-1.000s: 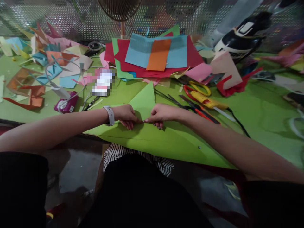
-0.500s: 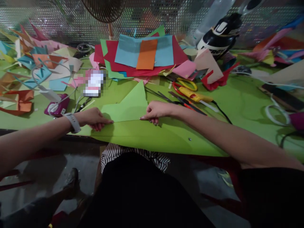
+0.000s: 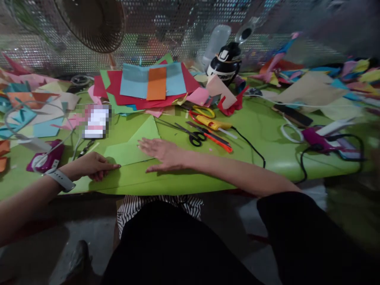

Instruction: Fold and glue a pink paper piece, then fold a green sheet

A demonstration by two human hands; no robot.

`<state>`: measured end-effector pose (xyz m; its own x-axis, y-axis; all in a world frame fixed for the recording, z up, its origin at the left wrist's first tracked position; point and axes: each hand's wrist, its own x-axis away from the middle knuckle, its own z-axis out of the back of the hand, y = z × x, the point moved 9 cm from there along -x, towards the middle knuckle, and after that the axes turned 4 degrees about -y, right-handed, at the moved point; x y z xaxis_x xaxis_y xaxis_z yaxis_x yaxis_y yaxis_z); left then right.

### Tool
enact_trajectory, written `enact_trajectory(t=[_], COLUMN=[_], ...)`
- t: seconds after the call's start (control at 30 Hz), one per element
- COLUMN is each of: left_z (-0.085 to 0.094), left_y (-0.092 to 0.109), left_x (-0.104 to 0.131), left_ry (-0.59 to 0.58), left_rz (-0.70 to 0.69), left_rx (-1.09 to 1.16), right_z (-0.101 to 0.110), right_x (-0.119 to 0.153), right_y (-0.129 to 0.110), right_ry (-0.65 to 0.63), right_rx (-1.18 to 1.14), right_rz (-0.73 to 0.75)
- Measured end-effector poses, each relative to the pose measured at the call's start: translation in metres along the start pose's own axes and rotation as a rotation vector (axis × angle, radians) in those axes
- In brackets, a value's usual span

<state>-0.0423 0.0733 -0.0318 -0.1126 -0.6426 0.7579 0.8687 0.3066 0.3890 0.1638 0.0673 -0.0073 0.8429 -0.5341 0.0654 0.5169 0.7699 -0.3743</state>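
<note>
A light green folded paper (image 3: 127, 152) lies on the green table, its pointed part toward the back. My left hand (image 3: 96, 166) is at the paper's lower left corner, fingers curled and pinched together at that corner. Over the paper's right part lies my right hand (image 3: 163, 153), flat with fingers stretched out and thumb apart. Black scissors (image 3: 196, 137), a yellow glue gun (image 3: 209, 122) and an orange cutter (image 3: 221, 144) lie to the right of the paper.
Behind the paper is a stack of coloured sheets with a blue sheet (image 3: 133, 81) on top. A phone (image 3: 96, 122) and purple power strip (image 3: 49, 155) sit left. A black bottle (image 3: 225, 65), a dark phone (image 3: 292, 114) and another purple strip (image 3: 316, 140) stand or lie right.
My right hand has left its pinch on the paper's right corner and opened flat over the paper. My left hand stays at the left corner. The camera view has turned to the right.
</note>
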Motion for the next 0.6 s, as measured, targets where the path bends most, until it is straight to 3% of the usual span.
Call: enact_trajectory(t=[0.13, 0.4, 0.47, 0.53, 0.6], left_z=[0.006, 0.034, 0.044, 0.055, 0.062], left_y=[-0.010, -0.078, -0.077, -0.065, -0.035], left_x=[-0.008, 0.006, 0.017, 0.033, 0.051], left_ry=[-0.020, 0.081, 0.161, 0.322, 0.555], left_rz=[0.011, 0.186, 0.161, 0.099, -0.118], left_rx=[-0.053, -0.055, -0.054, -0.024, 0.108], right_z=[-0.033, -0.029, -0.014, 0.011, 0.039], right_x=[0.002, 0.003, 0.009, 0.026, 0.053], right_y=[0.001, -0.004, -0.003, 0.007, 0.031], right_ry=[-0.074, -0.083, -0.010, 0.148, 0.337], right_rx=[0.084, 0.110, 0.110, 0.111, 0.083], right_rz=[0.022, 0.046, 0.063, 0.035, -0.116])
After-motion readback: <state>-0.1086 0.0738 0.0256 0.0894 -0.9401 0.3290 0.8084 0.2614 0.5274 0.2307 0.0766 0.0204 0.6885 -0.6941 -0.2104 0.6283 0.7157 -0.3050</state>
